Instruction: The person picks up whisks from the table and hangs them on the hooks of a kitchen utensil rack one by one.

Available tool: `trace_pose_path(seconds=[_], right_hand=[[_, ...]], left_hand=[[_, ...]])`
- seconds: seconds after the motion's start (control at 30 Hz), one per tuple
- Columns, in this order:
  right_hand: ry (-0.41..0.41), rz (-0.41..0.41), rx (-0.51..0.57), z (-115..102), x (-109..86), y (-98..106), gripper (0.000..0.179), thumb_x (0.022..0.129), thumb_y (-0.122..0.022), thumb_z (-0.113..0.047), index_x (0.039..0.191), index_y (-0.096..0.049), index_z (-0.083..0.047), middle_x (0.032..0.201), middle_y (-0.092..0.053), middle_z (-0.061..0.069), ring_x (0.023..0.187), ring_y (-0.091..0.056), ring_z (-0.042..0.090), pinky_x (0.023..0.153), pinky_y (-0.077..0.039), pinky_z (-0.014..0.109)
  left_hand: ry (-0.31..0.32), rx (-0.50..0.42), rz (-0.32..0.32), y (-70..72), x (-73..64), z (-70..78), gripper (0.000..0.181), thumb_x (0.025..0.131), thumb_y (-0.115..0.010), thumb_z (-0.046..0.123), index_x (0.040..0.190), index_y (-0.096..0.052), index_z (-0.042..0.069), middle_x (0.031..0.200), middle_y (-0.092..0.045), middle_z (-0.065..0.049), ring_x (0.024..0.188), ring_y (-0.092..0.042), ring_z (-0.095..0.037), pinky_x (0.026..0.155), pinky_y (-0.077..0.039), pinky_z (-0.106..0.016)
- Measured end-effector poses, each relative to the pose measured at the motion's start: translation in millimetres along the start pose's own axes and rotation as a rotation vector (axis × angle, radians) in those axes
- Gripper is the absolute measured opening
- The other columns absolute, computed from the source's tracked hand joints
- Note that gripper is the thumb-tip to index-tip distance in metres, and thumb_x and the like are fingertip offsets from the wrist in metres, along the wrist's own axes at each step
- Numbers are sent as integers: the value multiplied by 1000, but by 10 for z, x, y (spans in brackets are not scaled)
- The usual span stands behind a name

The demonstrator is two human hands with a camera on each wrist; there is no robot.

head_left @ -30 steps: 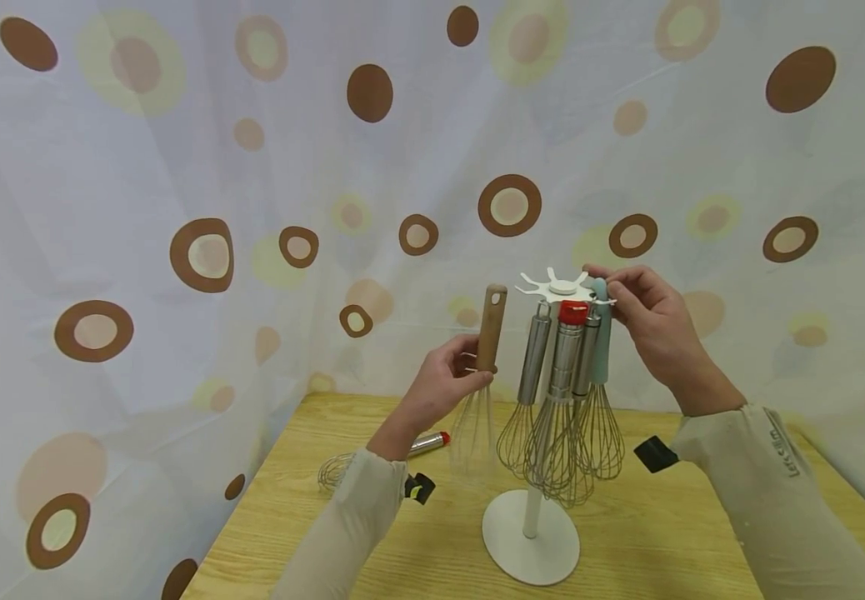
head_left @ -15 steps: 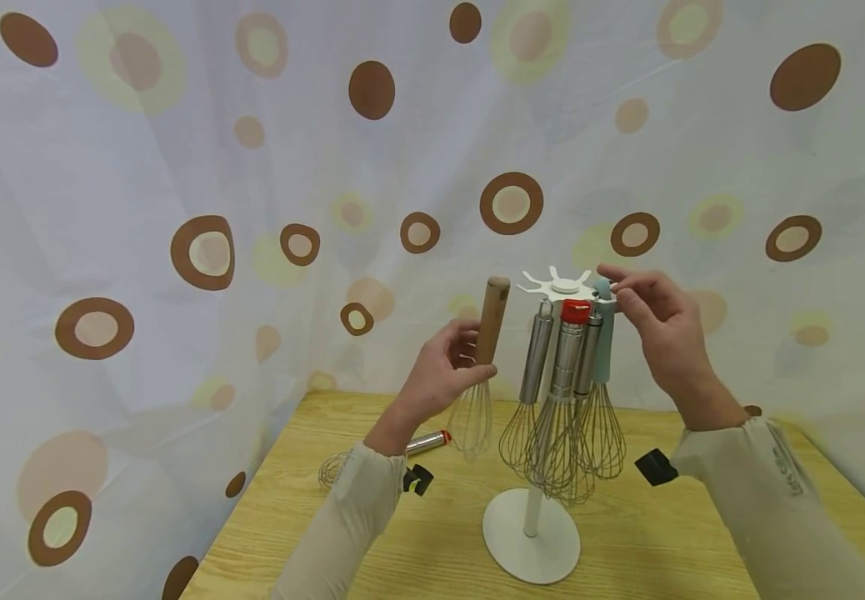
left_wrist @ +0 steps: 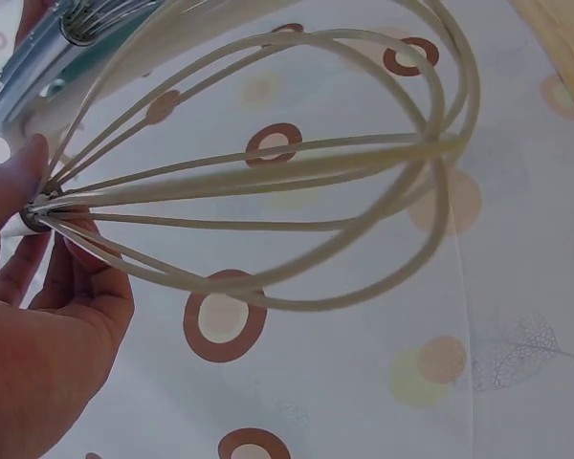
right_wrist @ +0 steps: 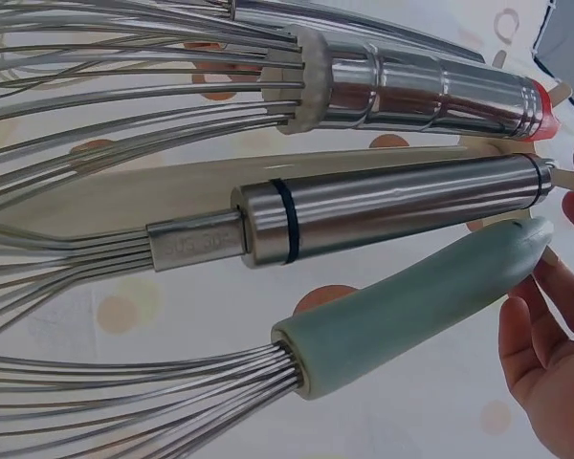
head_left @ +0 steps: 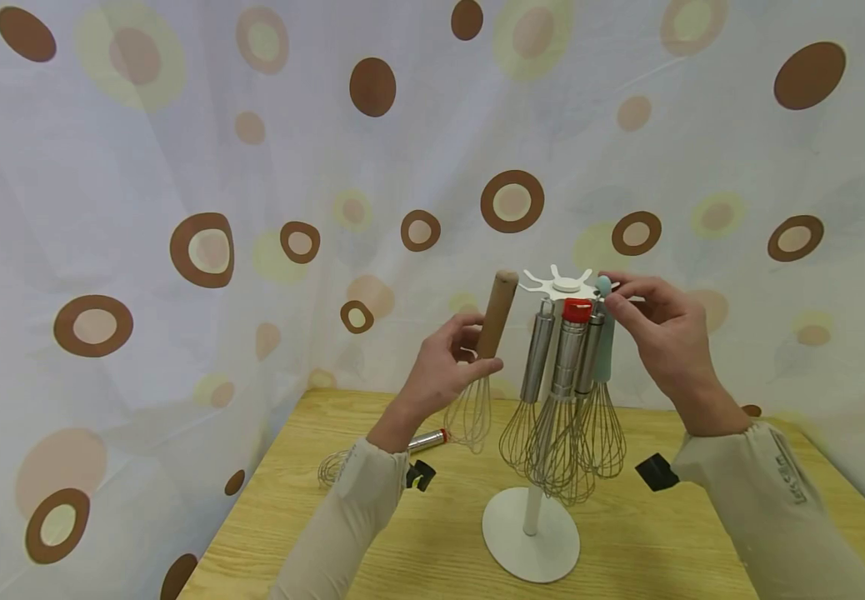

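Note:
My left hand grips a wooden-handled whisk low on its handle. This whisk stands nearly upright, pale wire loops downward, left of a white rotating utensil stand and apart from it. At the stand's right side, my right hand pinches the top of a teal-handled whisk between thumb and fingers, beside one of the stand's arms. Whether its hanging hole is on that arm is hidden. Also hanging there are a red-capped metal whisk and two steel-handled whisks, one left, one right.
Another red-tipped metal whisk lies on the wooden table, partly behind my left forearm. The stand's round white base rests on the table. A dotted curtain closes off the back and left side.
The wooden handle has tilted to the right and turned, its hole no longer facing the head camera. My right thumb came off the teal handle's top, then closed back onto it.

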State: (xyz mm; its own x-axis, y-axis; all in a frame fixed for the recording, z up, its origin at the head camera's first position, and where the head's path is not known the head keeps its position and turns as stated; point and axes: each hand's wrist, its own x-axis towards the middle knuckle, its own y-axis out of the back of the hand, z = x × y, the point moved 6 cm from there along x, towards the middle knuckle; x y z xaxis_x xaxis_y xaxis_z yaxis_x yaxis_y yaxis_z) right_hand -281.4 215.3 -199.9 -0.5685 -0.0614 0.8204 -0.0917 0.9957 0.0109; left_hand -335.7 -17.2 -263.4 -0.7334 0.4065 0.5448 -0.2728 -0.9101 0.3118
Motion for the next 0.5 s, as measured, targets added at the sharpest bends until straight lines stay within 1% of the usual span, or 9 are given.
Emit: trace_pose_path(seconds=[0.17, 0.27, 0.37, 0.5], right_hand=[[-1, -13, 12, -12, -11, -11, 10, 90, -54, 11, 93, -63, 7, 119, -62, 7, 99, -62, 15, 86, -46, 19], [-11, -11, -3, -18, -17, -13, 10, 91, -54, 9, 94, -63, 6, 120, -61, 6, 99, -62, 14, 86, -46, 19], [-27, 7, -51, -25, -22, -11, 10, 92, -54, 6, 95, -63, 6, 120, -60, 6, 97, -61, 13, 86, -45, 18], [-61, 29, -179, -31, -34, -5, 11, 93, -55, 2, 99, -64, 5, 119, -58, 4, 98, -59, 12, 85, -44, 17]], left_hand=[[-35, 29, 6, -4, 10, 19, 48, 83, -73, 10, 126, -54, 14, 109, -64, -9, 88, -58, -18, 79, -48, -35], [-50, 54, 7, -10, 6, 45, 47, 83, -74, 11, 125, -54, 15, 109, -64, -8, 88, -58, -18, 78, -49, -34], [-59, 72, 11, -23, 6, 69, 46, 83, -74, 12, 125, -54, 15, 110, -64, -8, 88, -57, -17, 76, -48, -35], [-59, 93, 14, -49, 11, 70, 49, 83, -74, 12, 127, -54, 13, 111, -64, -8, 89, -56, -16, 75, -47, -33]])
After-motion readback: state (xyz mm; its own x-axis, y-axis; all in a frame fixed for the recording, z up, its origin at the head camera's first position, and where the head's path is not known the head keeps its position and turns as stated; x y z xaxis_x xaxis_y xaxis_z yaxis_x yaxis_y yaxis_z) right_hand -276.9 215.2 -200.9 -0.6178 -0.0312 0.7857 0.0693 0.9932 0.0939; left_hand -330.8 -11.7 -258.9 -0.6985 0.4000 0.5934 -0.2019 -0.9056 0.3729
